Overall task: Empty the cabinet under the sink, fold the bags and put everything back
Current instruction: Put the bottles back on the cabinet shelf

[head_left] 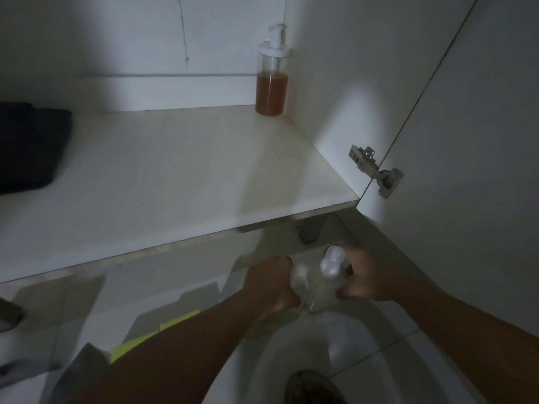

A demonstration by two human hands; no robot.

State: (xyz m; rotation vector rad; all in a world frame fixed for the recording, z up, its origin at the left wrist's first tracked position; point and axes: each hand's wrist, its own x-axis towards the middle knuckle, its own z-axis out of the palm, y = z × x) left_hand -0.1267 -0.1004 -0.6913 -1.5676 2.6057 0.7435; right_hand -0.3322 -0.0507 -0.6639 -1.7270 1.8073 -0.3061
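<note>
White panels line the cabinet [320, 83], which is dim except for a pale patch of light on its right wall. Your view looks down onto the cabinet floor [175, 170], a white board whose front edge runs from lower left to the right corner.

At the back right corner of the floor stands a clear pump bottle [272, 80], upright, about half full of amber liquid, with a white pump head. It is just beside the right wall and the back ledge. At the far left edge of the floor lies a dark object [29, 147]; its kind cannot be told in this light.

The cabinet door [466, 141] stands open on the right, carried by a metal hinge [376, 172] at the junction of wall and door.

Below the front edge, outside the cabinet, both of your hands meet on a second bottle [316, 287], translucent with pale contents and a white pump top. Your left hand [271, 284] has its fingers curled round the bottle's left side. Your right hand [361, 275] grips the right side, just under the pump top. The bottle is tilted and motion-blurred.

Under your left forearm lie flat grey shapes with a yellow-green piece [131, 344] among them; they are too blurred to identify. A white curved object [306, 354] sits on the tiled ground beneath your hands.
</note>
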